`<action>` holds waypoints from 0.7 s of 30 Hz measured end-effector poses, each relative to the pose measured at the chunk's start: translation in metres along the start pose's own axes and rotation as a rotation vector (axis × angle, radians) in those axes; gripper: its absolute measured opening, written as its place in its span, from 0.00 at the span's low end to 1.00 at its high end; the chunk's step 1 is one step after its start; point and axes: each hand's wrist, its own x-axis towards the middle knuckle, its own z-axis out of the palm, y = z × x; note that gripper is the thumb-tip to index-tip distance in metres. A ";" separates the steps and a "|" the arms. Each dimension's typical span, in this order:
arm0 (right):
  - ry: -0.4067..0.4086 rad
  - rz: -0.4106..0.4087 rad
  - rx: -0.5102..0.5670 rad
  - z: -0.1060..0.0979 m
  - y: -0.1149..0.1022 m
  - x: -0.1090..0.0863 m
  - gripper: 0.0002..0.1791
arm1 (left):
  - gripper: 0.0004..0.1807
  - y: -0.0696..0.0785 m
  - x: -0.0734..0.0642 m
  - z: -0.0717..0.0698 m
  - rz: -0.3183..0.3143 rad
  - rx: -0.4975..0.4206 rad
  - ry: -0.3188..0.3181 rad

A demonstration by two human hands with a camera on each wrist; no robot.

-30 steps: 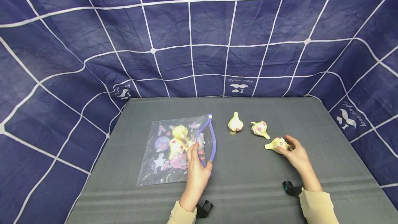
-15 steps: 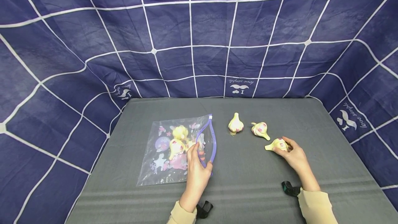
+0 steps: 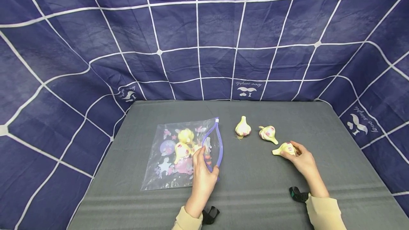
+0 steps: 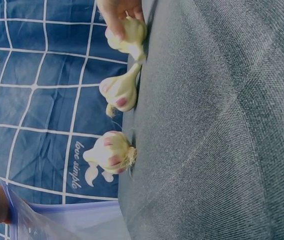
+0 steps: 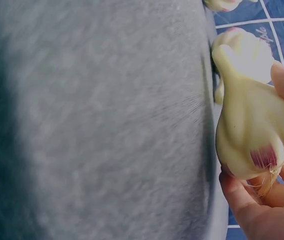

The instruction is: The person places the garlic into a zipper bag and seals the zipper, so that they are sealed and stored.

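Observation:
My left hand [image 3: 203,179] holds the mouth of a clear printed zip bag [image 3: 153,173] that lies on the table. Between its thumb and fingers the purple zip edge [image 3: 220,148] gapes apart. Inside the bag lie garlic bulbs [image 3: 182,151], one partly hidden by my fingers. To the right, my right hand [image 3: 303,159] grips a garlic bulb [image 5: 254,125] by its root end, thumb on one side and fingers on the other. The bulb's stem points left, and it sits at the table surface. Two more garlic bulbs, one upright-looking [image 3: 243,127] and one tilted [image 3: 267,133], lie between the hands.
A grey cloth covers the table [image 3: 249,194]. Blue curtain [image 3: 217,63] with white lines hangs behind it and along both sides. Black straps [image 3: 298,194] are worn at the wrists. A white slider [image 3: 217,120] sits at the far end of the bag's zip.
My right fingers have settled slightly around the garlic bulb, which has barely moved. The left hand and bag keep their place; the head view has shifted a little.

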 end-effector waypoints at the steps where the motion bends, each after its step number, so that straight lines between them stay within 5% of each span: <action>1: 0.004 -0.003 0.003 0.000 -0.001 0.000 0.44 | 0.40 0.000 0.000 0.000 -0.005 -0.001 -0.002; 9: 0.063 -0.080 0.076 -0.002 -0.013 -0.006 0.42 | 0.40 0.001 0.000 0.000 -0.005 -0.006 0.001; 21: 0.027 -0.147 0.256 0.001 -0.052 -0.019 0.40 | 0.40 0.000 0.000 0.000 -0.002 -0.001 0.000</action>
